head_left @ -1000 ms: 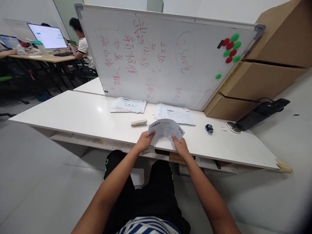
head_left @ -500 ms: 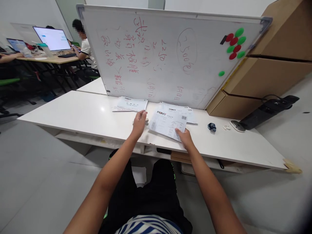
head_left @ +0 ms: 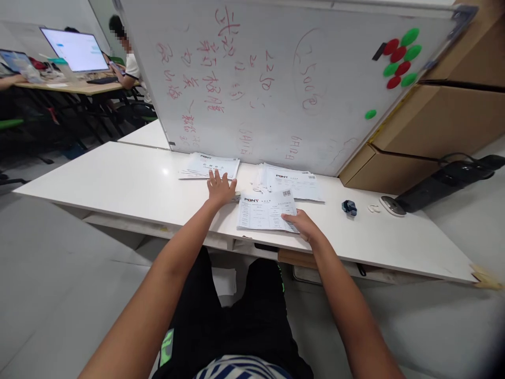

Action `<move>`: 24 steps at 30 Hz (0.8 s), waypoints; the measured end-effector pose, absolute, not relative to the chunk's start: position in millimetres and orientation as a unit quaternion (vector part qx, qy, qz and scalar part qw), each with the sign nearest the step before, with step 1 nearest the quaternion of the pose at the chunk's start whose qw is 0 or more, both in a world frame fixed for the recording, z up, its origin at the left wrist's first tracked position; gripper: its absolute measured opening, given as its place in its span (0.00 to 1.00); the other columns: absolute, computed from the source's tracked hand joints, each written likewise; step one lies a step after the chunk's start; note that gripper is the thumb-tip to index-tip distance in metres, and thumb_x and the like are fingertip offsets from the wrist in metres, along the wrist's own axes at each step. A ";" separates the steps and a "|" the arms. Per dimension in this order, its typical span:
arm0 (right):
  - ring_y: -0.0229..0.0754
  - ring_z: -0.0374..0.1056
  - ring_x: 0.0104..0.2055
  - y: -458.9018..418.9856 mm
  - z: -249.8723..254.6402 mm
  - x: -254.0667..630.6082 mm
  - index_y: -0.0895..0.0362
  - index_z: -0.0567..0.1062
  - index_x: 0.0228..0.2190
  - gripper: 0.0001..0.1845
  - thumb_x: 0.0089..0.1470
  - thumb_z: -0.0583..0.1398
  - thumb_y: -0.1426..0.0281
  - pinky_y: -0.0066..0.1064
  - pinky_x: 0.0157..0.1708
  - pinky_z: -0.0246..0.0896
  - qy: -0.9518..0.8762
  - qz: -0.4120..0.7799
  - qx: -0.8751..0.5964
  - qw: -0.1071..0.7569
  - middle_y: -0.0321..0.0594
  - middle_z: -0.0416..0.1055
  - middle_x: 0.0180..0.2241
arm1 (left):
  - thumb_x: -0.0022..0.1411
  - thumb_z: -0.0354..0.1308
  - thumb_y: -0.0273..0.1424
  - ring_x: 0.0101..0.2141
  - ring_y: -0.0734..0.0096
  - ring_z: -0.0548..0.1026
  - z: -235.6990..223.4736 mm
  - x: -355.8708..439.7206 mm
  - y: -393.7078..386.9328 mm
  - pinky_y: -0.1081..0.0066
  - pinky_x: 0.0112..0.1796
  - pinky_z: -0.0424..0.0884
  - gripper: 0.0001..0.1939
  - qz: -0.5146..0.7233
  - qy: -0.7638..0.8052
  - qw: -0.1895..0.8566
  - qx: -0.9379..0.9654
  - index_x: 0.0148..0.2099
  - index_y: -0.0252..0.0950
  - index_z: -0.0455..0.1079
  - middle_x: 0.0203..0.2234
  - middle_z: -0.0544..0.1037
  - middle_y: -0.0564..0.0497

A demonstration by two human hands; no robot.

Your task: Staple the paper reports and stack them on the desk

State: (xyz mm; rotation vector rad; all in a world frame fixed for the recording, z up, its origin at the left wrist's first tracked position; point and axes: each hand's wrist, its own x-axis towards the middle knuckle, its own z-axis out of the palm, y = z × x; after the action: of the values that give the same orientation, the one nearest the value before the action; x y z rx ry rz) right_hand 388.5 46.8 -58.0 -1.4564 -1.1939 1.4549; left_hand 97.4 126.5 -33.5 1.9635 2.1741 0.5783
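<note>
The right hand [head_left: 303,224] grips the sheets [head_left: 265,209] at their three o'clock edge, thumb on top; its fingers are hidden beneath, and how many sheets it holds is hard to tell. The sheets are over the near edge of the desk [head_left: 130,181]. The left hand [head_left: 221,188] is spread wide, holding nothing visible, and covers part of the paper pile [head_left: 194,167] at ten o'clock; whether it touches is unclear. Beside it, a beige object [head_left: 237,197] shows only as a sliver. At one o'clock, the held sheets partly hide another stack [head_left: 298,184].
</note>
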 end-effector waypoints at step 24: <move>0.52 0.75 0.39 48.1 -51.6 388.7 0.59 0.76 0.43 0.22 0.44 0.68 0.67 0.47 0.38 0.74 -0.441 0.578 -0.603 0.329 0.49 0.77 0.44 | 0.66 0.38 0.48 0.66 0.49 0.27 -46.4 94.3 131.0 0.45 0.61 0.35 0.32 0.220 0.689 0.128 0.679 0.64 0.35 0.56 0.68 0.41 0.41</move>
State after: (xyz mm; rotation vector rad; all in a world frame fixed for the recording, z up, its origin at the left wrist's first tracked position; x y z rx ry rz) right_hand 388.7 48.1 -51.6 -1.5777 -1.1531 1.5114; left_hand 94.3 131.0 -46.4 1.9734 2.0033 0.6399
